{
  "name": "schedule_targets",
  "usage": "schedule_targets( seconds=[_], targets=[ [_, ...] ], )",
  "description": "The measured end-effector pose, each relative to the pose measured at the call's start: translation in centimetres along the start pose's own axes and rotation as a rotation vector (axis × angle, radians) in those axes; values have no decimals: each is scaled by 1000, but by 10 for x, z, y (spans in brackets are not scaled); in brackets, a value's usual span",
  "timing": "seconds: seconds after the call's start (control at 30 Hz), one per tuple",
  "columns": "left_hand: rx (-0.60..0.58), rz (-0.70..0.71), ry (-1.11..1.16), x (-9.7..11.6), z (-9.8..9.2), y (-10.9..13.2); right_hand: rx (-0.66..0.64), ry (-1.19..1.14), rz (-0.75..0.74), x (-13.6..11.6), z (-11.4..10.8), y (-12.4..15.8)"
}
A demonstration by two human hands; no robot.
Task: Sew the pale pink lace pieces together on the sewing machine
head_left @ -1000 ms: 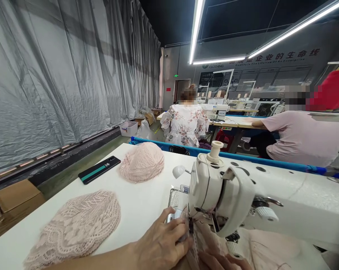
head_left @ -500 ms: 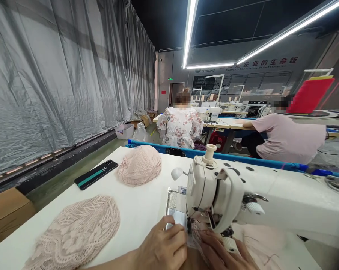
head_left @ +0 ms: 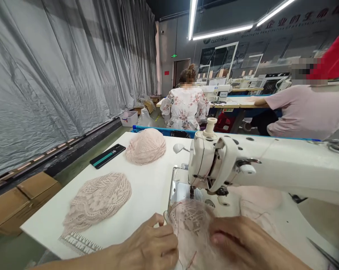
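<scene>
"Left hand (head_left: pixel 154 240) is curled in tight at the left edge of the pink lace cup (head_left: pixel 192 223)."

"Pinching it?"

"Can't tell. Right hand (head_left: pixel 242 240) is half-curled over the other side, hold equally unclear."

"And the cup?"

"Towards the near edge of the sewing table (head_left: pixel 146 191), just below the presser foot (head_left: pixel 191 192)."

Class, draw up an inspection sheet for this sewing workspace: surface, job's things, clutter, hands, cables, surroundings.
Surface: white tabletop, sewing machine across its right side.
Job's things: lace fabric near the needle; a flatter lace piece and a domed lace piece to the left.
Clutter: phone, ruler, pointed metal tool partly in view.
Hands: left hand curled at the fabric's left edge, right hand at its right; fingertips partly hidden.
Cables: nothing seen around the tabletop.
Surroundings: grey curtain, cardboard boxes, co-workers ahead.
</scene>
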State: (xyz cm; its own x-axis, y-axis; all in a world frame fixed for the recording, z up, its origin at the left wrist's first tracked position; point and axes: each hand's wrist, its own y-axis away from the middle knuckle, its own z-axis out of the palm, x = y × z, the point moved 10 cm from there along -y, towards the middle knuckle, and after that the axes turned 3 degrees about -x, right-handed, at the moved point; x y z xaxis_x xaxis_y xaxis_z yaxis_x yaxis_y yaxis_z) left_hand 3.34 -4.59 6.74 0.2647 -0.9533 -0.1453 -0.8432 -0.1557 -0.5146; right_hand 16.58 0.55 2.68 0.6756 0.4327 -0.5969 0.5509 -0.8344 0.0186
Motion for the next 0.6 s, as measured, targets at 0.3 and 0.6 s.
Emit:
schedule_targets(
  seconds=[0.3,0.6],
  targets=[
    [-58,-5,11,18,-13,7,-54,95,-117,-54,15,-10],
    [-32,-44,-21,42,-31,31,-12,207,-156,-82,34,4]
  ],
)
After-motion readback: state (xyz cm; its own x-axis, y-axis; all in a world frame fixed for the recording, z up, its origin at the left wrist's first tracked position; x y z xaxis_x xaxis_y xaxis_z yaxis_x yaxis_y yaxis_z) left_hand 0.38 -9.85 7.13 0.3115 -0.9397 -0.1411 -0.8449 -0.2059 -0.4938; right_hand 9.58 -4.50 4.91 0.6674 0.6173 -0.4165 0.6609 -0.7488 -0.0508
